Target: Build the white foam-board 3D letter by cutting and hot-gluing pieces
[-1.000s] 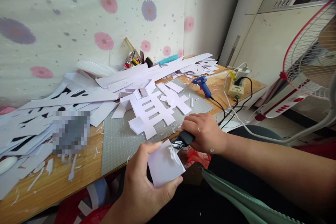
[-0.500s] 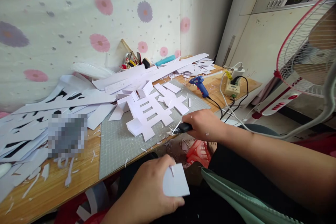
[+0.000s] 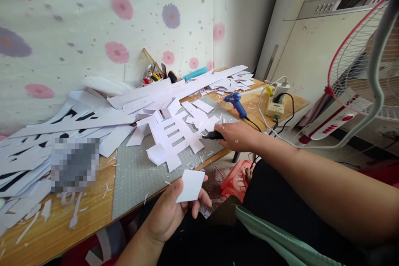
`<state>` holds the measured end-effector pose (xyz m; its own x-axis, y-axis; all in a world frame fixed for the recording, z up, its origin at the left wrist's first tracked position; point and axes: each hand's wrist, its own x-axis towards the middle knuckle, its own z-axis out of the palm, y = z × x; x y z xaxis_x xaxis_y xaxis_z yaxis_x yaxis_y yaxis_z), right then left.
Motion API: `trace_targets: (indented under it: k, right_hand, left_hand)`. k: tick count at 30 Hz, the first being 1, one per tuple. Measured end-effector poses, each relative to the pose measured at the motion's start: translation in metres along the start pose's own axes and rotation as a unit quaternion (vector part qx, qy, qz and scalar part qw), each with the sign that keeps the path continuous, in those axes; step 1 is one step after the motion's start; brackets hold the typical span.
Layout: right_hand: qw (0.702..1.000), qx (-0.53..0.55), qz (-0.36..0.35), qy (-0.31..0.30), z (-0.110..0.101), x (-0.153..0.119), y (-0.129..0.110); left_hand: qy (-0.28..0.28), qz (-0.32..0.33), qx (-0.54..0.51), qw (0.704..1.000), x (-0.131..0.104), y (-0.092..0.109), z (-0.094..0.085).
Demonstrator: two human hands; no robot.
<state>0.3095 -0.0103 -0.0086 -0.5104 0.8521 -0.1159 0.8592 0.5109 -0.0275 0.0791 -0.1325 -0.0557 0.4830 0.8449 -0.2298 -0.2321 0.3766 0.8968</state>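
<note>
My left hand (image 3: 170,212) grips a small white piece of card (image 3: 190,185) between thumb and fingers, just off the table's front edge. A black craft knife (image 3: 213,135) is in my closed right hand (image 3: 235,136), its tip pointing left over the cutting mat's right front part. Beside the tip lies a white cut-out card (image 3: 183,143) with slots, tabs and folded-up flaps. The grey cutting mat (image 3: 131,193) is under it. More white cut pieces (image 3: 199,117) lie just behind my right hand.
A blue glue gun (image 3: 238,106) rests behind my right hand, its cord running to a power strip (image 3: 276,106). White card sheets (image 3: 77,122) pile up at the left. A fan (image 3: 352,70) stands at the right; a red basket (image 3: 237,181) sits below the table.
My left hand has moved up and turned, so the card's flat face shows. My right hand has shifted slightly up and left with the knife, now lower in angle over the mat.
</note>
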Motion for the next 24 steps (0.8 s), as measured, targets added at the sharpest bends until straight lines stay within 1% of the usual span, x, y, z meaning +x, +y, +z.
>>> trace_targets:
  k: [3,5,8,10,12,15,17,18,19,20,21,22,24]
  right_hand:
    - [1.0,0.002,0.009,0.016,0.004,0.016,0.003]
    - [1.0,0.004,0.014,0.023,0.009,0.026,0.003]
    - [0.999,0.007,0.018,0.032,0.016,0.04,0.003]
    - [0.999,0.011,0.019,0.039,0.019,0.046,0.004]
    - [0.998,0.016,0.018,0.052,0.017,0.048,0.001]
    - [0.995,0.024,0.012,0.094,0.007,0.039,-0.013]
    - [0.988,0.082,-0.037,0.126,0.0,0.028,-0.03]
    - [0.972,0.163,-0.102,0.138,-0.002,0.022,-0.04]
    - [0.945,0.248,-0.183,0.112,-0.002,0.017,-0.05]
    - [0.912,0.314,-0.253,0.07,-0.002,0.012,-0.058]
    - [0.884,0.357,-0.3,0.042,-0.001,0.008,-0.065]
    - [0.864,0.38,-0.329,0.019,0.002,0.006,-0.071]
    - [0.848,0.401,-0.346,0.013,0.007,0.006,-0.078]
  left_hand:
    - [0.023,-0.003,-0.106,0.994,0.002,0.001,0.002]
    - [0.034,0.0,-0.139,0.99,0.003,0.002,0.002]
    - [0.046,-0.002,-0.154,0.987,0.002,0.004,0.001]
    - [0.054,-0.004,-0.14,0.989,0.0,0.005,0.001]
    - [0.063,-0.008,-0.106,0.992,-0.003,0.004,0.001]
    - [0.084,-0.003,-0.005,0.996,-0.009,0.003,-0.002]
    - [0.093,0.013,0.085,0.992,-0.012,0.002,-0.005]
    - [0.093,0.022,0.128,0.987,-0.012,0.003,-0.006]
    - [0.092,0.028,0.166,0.981,-0.013,0.004,-0.008]
    - [0.09,0.033,0.195,0.976,-0.013,0.005,-0.009]
    - [0.089,0.035,0.218,0.971,-0.014,0.007,-0.01]
    - [0.088,0.036,0.235,0.967,-0.014,0.009,-0.011]
    - [0.087,0.036,0.252,0.963,-0.017,0.014,-0.013]
